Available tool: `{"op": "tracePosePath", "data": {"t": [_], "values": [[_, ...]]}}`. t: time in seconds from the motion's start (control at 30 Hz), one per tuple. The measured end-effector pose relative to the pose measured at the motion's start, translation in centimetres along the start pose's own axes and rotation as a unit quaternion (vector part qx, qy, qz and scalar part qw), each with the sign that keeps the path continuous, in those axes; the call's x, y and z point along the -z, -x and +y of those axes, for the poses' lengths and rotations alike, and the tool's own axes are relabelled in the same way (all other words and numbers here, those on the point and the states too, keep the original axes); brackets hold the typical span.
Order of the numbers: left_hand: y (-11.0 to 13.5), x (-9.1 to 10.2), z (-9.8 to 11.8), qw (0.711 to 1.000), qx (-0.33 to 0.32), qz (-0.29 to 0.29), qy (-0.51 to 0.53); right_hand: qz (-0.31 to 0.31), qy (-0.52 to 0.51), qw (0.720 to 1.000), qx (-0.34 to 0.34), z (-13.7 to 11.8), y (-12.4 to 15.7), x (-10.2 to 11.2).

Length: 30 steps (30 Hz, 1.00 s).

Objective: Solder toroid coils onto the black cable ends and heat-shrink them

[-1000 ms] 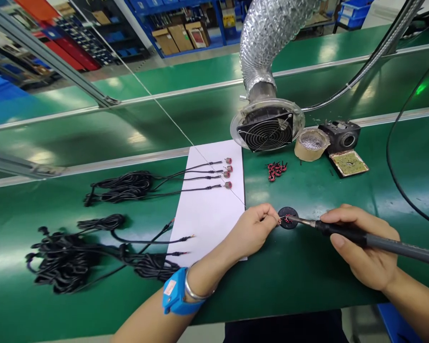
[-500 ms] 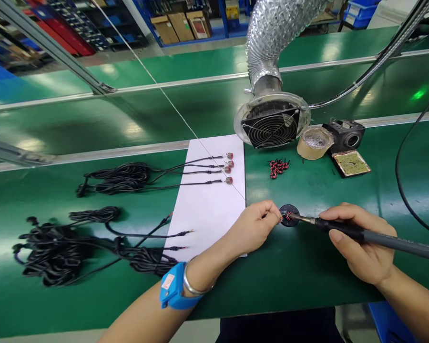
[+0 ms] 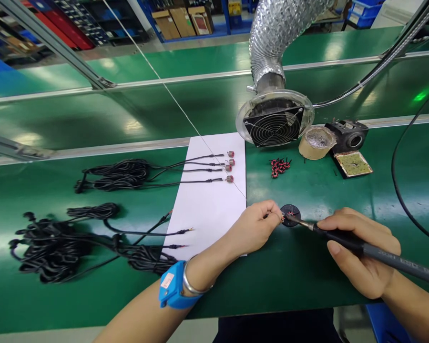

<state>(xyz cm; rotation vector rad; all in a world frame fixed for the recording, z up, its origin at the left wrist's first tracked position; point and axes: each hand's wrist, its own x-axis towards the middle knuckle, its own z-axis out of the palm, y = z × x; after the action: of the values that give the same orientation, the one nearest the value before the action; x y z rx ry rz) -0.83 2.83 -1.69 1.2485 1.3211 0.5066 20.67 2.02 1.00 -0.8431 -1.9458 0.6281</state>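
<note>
My right hand (image 3: 361,257) grips a dark soldering iron (image 3: 346,240) like a pen. Its tip rests on a small black round pad (image 3: 291,214) where a tiny red-and-black part lies. My left hand (image 3: 255,226) is pinched closed right beside the pad's left edge, holding a thin solder wire (image 3: 186,114) that runs up and away to the far left. A blue wrist strap (image 3: 171,286) and a metal bangle sit on my left wrist.
A white sheet (image 3: 209,205) carries several black cables with small red-tipped ends (image 3: 229,166). Bundled black cables (image 3: 57,243) lie left. Behind stand a fume fan with foil duct (image 3: 273,121), a tape roll (image 3: 316,142), an iron stand with sponge (image 3: 352,162) and a pile of red-black parts (image 3: 279,166).
The view has shifted slightly. My right hand has slid a little lower and nearer with the iron; the tip stays on the pad. My left hand keeps its pinch.
</note>
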Motion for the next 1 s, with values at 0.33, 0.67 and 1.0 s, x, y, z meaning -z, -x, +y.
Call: {"op": "tracePosePath", "data": {"t": [0.33,0.67,1.0], "values": [[0.09,-0.02,0.36,1.000,0.020,-0.002,0.000,-0.021,0.018,0.998,0.055,-0.34,0.85,-0.35],[0.09,0.01,0.30,1.000,0.012,-0.005,-0.011,-0.032,0.032,0.998,0.053,-0.56,0.80,-0.31],[0.11,-0.08,0.30,1.000,0.013,-0.005,-0.003,-0.037,0.038,0.997,0.055,-0.64,0.81,-0.25]]}}
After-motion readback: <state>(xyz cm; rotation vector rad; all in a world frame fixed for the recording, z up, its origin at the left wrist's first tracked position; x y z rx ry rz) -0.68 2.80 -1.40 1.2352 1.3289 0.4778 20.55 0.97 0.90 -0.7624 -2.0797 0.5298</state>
